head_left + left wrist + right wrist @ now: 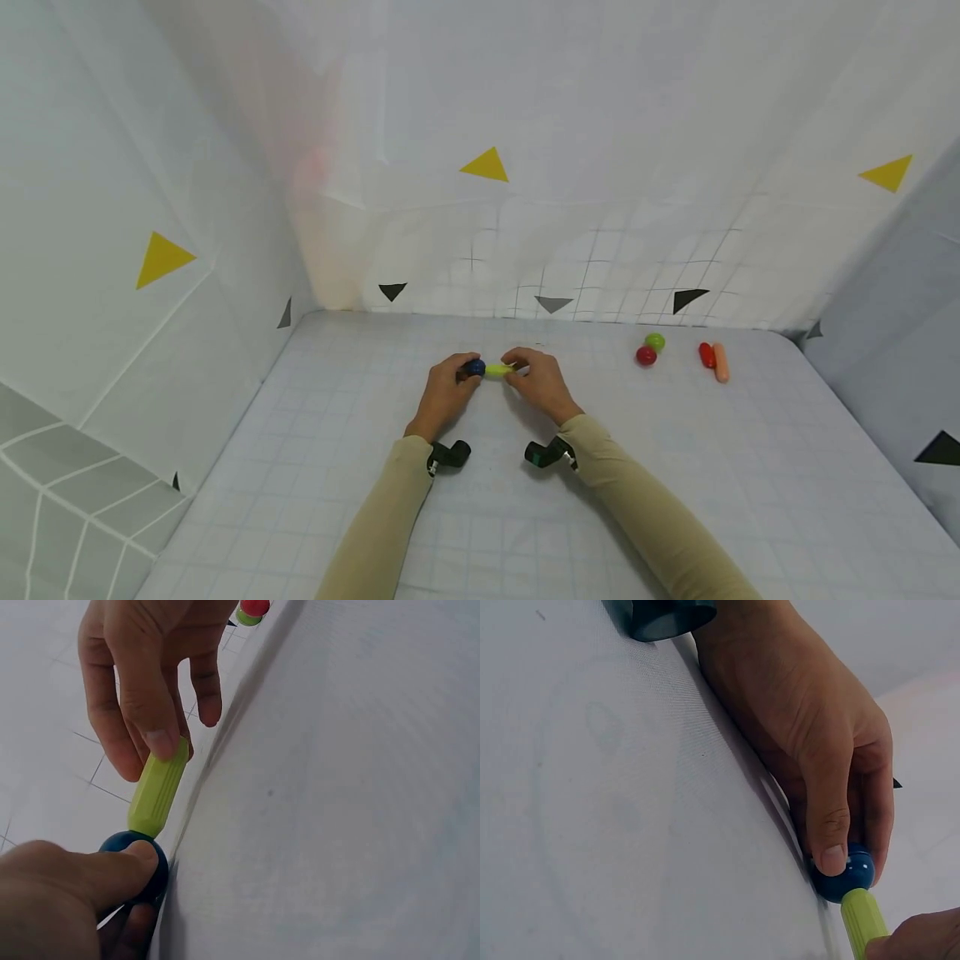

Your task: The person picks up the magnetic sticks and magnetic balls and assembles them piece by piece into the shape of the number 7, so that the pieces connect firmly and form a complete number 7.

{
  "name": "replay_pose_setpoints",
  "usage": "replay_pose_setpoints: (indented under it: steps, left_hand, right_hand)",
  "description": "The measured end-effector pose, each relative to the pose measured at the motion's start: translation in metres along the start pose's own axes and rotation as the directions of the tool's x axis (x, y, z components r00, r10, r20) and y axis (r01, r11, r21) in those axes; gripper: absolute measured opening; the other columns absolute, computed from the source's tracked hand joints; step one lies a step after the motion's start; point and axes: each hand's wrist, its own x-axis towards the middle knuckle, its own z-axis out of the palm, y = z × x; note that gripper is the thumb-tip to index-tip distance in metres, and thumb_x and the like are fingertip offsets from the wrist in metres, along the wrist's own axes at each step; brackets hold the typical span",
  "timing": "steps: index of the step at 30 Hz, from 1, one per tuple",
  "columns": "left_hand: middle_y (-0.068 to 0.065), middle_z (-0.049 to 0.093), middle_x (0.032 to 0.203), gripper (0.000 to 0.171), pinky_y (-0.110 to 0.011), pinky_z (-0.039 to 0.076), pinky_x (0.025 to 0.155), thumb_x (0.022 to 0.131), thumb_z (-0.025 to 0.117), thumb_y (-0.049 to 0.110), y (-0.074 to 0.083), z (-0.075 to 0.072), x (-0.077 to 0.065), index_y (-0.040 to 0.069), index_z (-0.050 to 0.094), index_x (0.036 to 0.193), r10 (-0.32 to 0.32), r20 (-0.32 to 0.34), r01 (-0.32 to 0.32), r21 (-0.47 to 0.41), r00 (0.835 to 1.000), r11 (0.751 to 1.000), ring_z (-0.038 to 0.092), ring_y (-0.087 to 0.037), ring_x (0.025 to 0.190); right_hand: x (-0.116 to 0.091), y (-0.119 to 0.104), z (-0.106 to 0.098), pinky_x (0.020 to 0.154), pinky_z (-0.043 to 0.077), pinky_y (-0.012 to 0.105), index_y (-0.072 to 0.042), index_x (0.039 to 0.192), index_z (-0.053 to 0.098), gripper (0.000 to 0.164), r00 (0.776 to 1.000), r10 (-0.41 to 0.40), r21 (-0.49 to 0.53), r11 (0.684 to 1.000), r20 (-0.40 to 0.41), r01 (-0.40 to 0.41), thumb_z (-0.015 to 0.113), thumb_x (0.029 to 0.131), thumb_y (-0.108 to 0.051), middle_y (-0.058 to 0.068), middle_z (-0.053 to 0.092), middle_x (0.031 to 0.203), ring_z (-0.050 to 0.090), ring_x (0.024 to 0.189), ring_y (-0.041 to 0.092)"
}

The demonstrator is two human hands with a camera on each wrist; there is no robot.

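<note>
In the head view my left hand (444,393) grips a dark blue ball (475,367), which shows a glossy surface in the right wrist view. Its thumb lies across the near side of the ball. A yellow-green ribbed stick (157,791) runs straight out from the ball, its end right against it. My right hand (542,383) pinches the stick's other end between thumb and fingers, with one finger held apart in the left wrist view. Both hands are low over the white table, their fingertips facing each other.
Farther right on the white table (480,533) lie a green ball (655,342) and a dark red ball (646,356) close together. Beyond them a red oval piece (707,355) sits beside an orange sausage-shaped piece (721,363). White sheeting (420,242) closes off the back and sides.
</note>
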Motion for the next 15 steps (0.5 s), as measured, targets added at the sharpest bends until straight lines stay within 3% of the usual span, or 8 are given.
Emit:
replay_pose_setpoints:
  steps: [9, 15]
  left_hand:
    - [-0.012, 0.066, 0.133, 0.041, -0.037, 0.055, 0.096, 0.097, 0.075, 0.005, 0.003, 0.0, 0.0, 0.004, 0.066, 0.137, -0.021, -0.005, 0.021, 0.017, 1.0, 1.0, 0.067, -0.025, 0.112]
    - [-0.013, 0.066, 0.133, 0.041, -0.038, 0.055, 0.096, 0.097, 0.075, 0.005, 0.002, 0.001, -0.001, 0.003, 0.066, 0.137, -0.016, -0.01, 0.016, 0.011, 1.0, 1.0, 0.067, -0.026, 0.112]
  right_hand:
    - [-0.009, 0.004, -0.01, 0.086, 0.059, 0.044, -0.001, 0.119, 0.074, 0.026, 0.999, 0.034, 0.015, 0.999, 0.0, -0.034, 0.076, 0.093, -0.002, 0.011, 0.072, 0.116, 0.069, 0.104, 0.029]
    - [-0.013, 0.007, -0.018, 0.084, 0.06, 0.045, 0.001, 0.119, 0.073, 0.027, 1.0, 0.001, 0.01, 1.0, -0.015, -0.001, 0.077, 0.092, -0.002, 0.012, 0.072, 0.116, 0.069, 0.103, 0.032]
